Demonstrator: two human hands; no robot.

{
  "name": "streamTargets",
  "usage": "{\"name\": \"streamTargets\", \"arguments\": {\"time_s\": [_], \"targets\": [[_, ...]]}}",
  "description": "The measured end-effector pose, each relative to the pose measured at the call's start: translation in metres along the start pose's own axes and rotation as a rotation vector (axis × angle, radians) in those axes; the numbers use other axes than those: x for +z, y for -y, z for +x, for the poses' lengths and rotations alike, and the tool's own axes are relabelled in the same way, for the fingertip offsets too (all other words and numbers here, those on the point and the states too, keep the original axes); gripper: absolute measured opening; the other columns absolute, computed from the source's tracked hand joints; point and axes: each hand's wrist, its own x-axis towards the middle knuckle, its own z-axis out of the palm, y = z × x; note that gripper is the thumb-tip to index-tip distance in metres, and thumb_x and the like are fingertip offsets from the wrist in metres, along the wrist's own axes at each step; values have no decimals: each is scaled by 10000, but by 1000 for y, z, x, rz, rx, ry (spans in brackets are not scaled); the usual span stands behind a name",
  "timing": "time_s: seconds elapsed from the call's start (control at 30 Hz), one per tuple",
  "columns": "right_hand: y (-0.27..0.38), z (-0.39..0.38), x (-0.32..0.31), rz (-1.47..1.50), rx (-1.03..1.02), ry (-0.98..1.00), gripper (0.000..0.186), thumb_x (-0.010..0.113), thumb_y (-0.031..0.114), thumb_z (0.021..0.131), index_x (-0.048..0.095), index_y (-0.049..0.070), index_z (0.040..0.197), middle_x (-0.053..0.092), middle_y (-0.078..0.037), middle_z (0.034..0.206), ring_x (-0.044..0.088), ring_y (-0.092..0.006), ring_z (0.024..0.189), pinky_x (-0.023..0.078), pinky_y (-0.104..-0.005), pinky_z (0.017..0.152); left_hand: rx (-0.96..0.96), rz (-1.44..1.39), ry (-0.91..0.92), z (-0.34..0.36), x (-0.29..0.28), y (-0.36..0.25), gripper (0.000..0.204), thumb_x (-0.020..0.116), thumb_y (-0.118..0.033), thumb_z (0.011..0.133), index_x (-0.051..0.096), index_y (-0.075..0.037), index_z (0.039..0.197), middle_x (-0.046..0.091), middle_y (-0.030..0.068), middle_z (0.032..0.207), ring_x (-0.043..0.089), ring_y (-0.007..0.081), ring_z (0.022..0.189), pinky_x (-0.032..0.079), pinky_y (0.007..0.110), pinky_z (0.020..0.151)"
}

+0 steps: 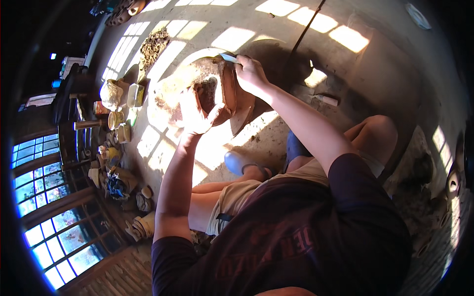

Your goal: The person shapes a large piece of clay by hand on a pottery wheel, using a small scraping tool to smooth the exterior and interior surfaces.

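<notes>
The clay vessel [202, 71] sits low, a grey clog [239, 163] on its near side. The left hand [196, 114] spreads a wide grip against it; the right hand's [252, 75] grip closes on a pale-blue tool [228, 57] at its far edge. Scraping seems underway, calling next for steady bracing.

The brown clay piece [197, 73] is bulky and hollow, its dark opening exposed, its left side sunlit. A slim pale-blue tool [228, 57] sits at its far right edge.

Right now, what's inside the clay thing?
Through the hole in the clay thing, only shadowed brown wall shows. The left hand covers part, so the rest can't be seen.
</notes>
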Motion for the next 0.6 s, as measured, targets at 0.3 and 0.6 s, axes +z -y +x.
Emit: {"name": "streamTargets", "arguments": {"time_s": [0.3,0.6], "targets": [[-22,-51,18,283,56,-4,190,510,-70,977,665,20,1041,638,-93,901,598,-157,806,521,-309,723,3,134,43,4,4,1,894,878,-427,824,463,61,1447,520,238,1289,567,371,1187,539,480,1027],[-35,-83,27,394,264,52,276,531,-82,976,698,-14,1185,720,-131,916,661,-167,779,559,-315,701,-51,192,10,8,4,-9,891,862,-480,816,482,43,1430,546,243,1279,558,390,1181,483,509,1014]]}}
